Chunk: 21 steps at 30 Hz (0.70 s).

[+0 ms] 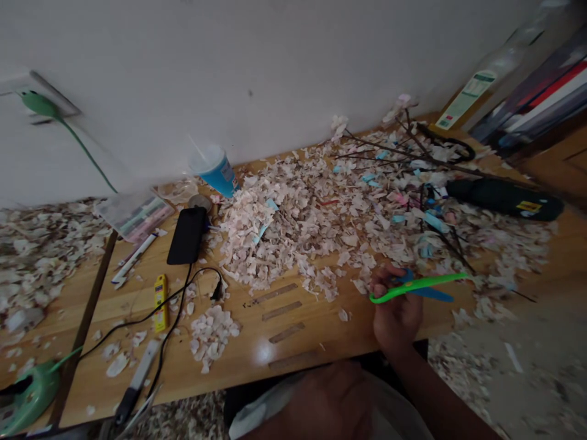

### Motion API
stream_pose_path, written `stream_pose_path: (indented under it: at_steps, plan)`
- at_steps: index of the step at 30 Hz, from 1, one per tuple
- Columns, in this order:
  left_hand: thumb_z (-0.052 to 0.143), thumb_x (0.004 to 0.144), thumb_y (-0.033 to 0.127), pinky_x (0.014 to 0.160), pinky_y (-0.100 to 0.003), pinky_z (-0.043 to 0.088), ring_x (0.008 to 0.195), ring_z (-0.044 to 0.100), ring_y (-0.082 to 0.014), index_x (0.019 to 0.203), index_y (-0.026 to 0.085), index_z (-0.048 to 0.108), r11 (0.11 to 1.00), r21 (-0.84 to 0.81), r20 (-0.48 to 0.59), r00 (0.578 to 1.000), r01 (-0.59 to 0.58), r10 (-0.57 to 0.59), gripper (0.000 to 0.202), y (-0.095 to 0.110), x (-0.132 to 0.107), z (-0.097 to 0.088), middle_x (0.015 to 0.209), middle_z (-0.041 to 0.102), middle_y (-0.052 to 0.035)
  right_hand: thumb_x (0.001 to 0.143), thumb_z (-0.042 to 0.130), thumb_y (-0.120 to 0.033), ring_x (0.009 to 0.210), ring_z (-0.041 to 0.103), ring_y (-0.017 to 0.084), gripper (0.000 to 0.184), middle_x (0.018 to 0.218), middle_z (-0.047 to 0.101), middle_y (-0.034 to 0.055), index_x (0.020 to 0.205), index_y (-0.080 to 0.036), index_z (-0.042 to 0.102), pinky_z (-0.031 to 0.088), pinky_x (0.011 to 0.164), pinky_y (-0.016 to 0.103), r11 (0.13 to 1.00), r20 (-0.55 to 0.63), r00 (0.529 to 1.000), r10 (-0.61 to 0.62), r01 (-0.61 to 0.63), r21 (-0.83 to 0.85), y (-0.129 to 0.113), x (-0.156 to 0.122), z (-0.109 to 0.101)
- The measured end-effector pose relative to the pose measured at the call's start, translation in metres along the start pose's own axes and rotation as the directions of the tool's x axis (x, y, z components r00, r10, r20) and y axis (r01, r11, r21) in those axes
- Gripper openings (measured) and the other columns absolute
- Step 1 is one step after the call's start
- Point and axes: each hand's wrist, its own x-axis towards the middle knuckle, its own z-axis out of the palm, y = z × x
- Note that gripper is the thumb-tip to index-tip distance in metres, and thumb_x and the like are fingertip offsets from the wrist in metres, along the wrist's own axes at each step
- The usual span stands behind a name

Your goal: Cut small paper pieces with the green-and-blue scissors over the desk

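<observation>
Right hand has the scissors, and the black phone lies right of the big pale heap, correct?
No: the black phone lies left of the big pale heap, as the head view shows. The right hand does hold the scissors.

Can't actually read any text here, it's all too small or blurry. The glass bottle [488, 76] has a pale green label with fine print and a red patch near the bottom. There's illegible printing on the blue cup [219, 175] and the slim yellow pack [160, 304], plus a yellow tag on the dark elongated object [495, 198].
</observation>
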Motion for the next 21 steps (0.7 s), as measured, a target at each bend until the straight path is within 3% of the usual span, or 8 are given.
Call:
stream_pose_path:
  at_steps: [3, 8, 13, 16, 18, 21]
  plan:
    - [0.050, 0.097, 0.023, 0.105, -0.041, 0.049, 0.124, 0.057, -0.0268, 0.128, 0.016, 0.061, 0.977, 0.179, -0.197, 0.977, 0.114, -0.078, 0.034, -0.006, 0.017, -0.011, 0.122, 0.068, -0.0123, 0.077, 0.078, -0.037, 0.078, 0.055, 0.015, 0.035, 0.095, 0.057, -0.0004, 0.107, -0.028, 0.061, 0.048, 0.070, 0.031, 0.999, 0.018, 1.000, 0.004, -0.004, 0.032, -0.002, 0.000, 0.001]
    - [0.051, 0.097, 0.021, 0.096, -0.045, 0.053, 0.114, 0.058, -0.0284, 0.131, 0.015, 0.058, 0.903, 0.350, -0.144, 0.966, 0.251, -0.213, 0.036, -0.031, 0.036, -0.014, 0.124, 0.063, -0.0143, 0.076, 0.078, -0.036, 0.074, 0.053, 0.014, 0.037, 0.089, 0.056, -0.0014, 0.107, -0.028, 0.060, 0.048, 0.067, 0.029, 0.999, 0.062, 0.998, 0.013, -0.016, 0.043, -0.005, 0.000, 0.000]
    - [0.058, 0.093, 0.022, 0.087, -0.040, 0.054, 0.101, 0.059, -0.0251, 0.118, 0.015, 0.063, 0.900, 0.354, -0.168, 0.964, 0.255, -0.207, 0.026, -0.034, 0.040, -0.013, 0.117, 0.065, -0.0116, 0.076, 0.078, -0.035, 0.079, 0.056, 0.014, 0.037, 0.094, 0.058, -0.0002, 0.108, -0.027, 0.062, 0.051, 0.074, 0.032, 0.999, 0.033, 0.999, -0.002, 0.001, 0.034, -0.004, -0.001, -0.002]
    - [0.057, 0.095, 0.021, 0.091, -0.039, 0.050, 0.101, 0.059, -0.0234, 0.118, 0.018, 0.062, 0.915, 0.322, -0.249, 0.955, 0.241, -0.164, 0.025, -0.035, 0.021, -0.031, 0.113, 0.067, -0.0098, 0.077, 0.078, -0.035, 0.079, 0.056, 0.015, 0.035, 0.094, 0.058, 0.0004, 0.108, -0.027, 0.062, 0.051, 0.074, 0.033, 1.000, 0.039, 0.999, 0.003, -0.004, 0.024, -0.004, -0.002, -0.002]
    - [0.058, 0.094, 0.019, 0.094, -0.038, 0.048, 0.108, 0.059, -0.0234, 0.124, 0.018, 0.059, 0.910, 0.323, -0.321, 0.934, 0.262, -0.155, 0.030, -0.041, -0.007, -0.053, 0.113, 0.068, -0.0097, 0.077, 0.078, -0.037, 0.079, 0.057, 0.016, 0.034, 0.093, 0.059, 0.0007, 0.106, -0.027, 0.063, 0.051, 0.073, 0.034, 1.000, 0.042, 0.999, 0.016, -0.017, 0.015, -0.005, -0.002, -0.002]
    - [0.063, 0.091, 0.016, 0.092, -0.038, 0.046, 0.103, 0.060, -0.0238, 0.121, 0.021, 0.061, 0.794, 0.445, -0.424, 0.878, 0.415, -0.221, 0.030, -0.056, -0.064, -0.089, 0.106, 0.069, -0.0088, 0.077, 0.078, -0.040, 0.084, 0.059, 0.017, 0.035, 0.096, 0.060, 0.0012, 0.107, -0.028, 0.063, 0.052, 0.078, 0.036, 1.000, 0.018, 1.000, 0.024, -0.024, 0.004, -0.006, -0.001, 0.000]
